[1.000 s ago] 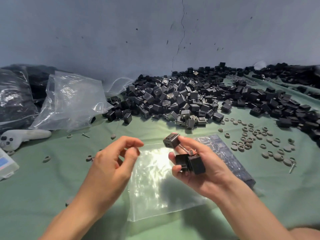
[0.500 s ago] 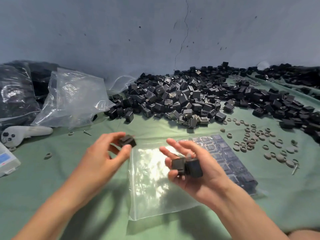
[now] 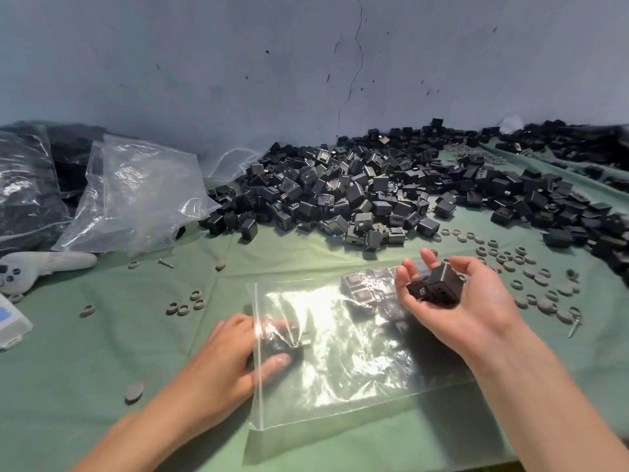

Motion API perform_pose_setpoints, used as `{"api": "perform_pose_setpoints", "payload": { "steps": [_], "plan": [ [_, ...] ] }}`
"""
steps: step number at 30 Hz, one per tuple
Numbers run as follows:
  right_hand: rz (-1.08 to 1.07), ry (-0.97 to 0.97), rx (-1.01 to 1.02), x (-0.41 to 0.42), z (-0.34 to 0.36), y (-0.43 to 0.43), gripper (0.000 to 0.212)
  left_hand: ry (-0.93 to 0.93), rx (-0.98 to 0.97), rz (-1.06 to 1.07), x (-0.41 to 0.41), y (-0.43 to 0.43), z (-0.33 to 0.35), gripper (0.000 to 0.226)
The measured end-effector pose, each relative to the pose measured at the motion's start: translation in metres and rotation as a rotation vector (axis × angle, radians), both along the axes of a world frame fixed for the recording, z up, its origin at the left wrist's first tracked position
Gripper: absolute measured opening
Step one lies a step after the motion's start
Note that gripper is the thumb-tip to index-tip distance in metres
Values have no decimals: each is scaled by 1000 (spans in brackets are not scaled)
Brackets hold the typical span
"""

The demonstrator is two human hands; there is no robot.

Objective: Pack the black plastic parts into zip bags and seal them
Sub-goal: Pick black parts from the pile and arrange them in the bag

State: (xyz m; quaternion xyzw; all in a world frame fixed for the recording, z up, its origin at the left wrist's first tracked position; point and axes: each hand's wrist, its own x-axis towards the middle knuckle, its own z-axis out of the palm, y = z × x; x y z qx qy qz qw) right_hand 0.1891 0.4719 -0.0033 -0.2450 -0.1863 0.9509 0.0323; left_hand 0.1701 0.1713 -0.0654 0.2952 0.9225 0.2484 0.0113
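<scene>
A clear zip bag (image 3: 357, 362) lies flat on the green cloth in front of me, its mouth to the left. My left hand (image 3: 224, 356) reaches into that mouth, its fingers and thumb inside the plastic pinching a black plastic part (image 3: 289, 349). My right hand (image 3: 476, 311) hovers palm up over the bag's far right corner, cupping two black parts (image 3: 439, 287). A big pile of loose black parts (image 3: 357, 192) lies beyond the bag. A filled bag of parts (image 3: 367, 284) lies partly under the clear one.
Crumpled clear bags (image 3: 136, 192) and dark filled bags (image 3: 23, 185) sit at the far left, with a white controller (image 3: 41, 264) and a white box (image 3: 10, 321) nearer. Grey rings and caps (image 3: 531, 277) are scattered at right. A wall stands behind the pile.
My left hand took a black part from my right hand and moved down into the bag's mouth with it. My right hand shifted right and turned more palm up.
</scene>
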Motion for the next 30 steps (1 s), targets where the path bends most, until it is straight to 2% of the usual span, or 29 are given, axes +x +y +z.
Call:
{"api": "perform_pose_setpoints", "payload": {
  "steps": [2,5,12,18,20,23,27,30],
  "plan": [
    [4,-2,4,0,-1,0,32,76,-29,7,-3,8,1,44],
    [2,-2,6,0,-1,1,32,125,-38,-38,-6,23,2,36],
    [-8,17,-26,-1,0,5,34,-26,-31,-76,-19,32,1,56],
    [-5,13,-21,-2,-1,7,33,120,-9,-183,-19,49,11,23],
    [-6,13,-21,-3,-2,6,33,30,74,-192,-20,56,9,21],
    [-1,12,-18,-3,-2,5,32,-263,173,-224,-24,65,2,34],
    [-4,8,-28,-4,-3,6,32,-155,177,-170,-32,73,-3,36],
    [-1,8,-28,-4,-2,7,32,-194,201,-197,-32,75,-6,30]
  ]
}}
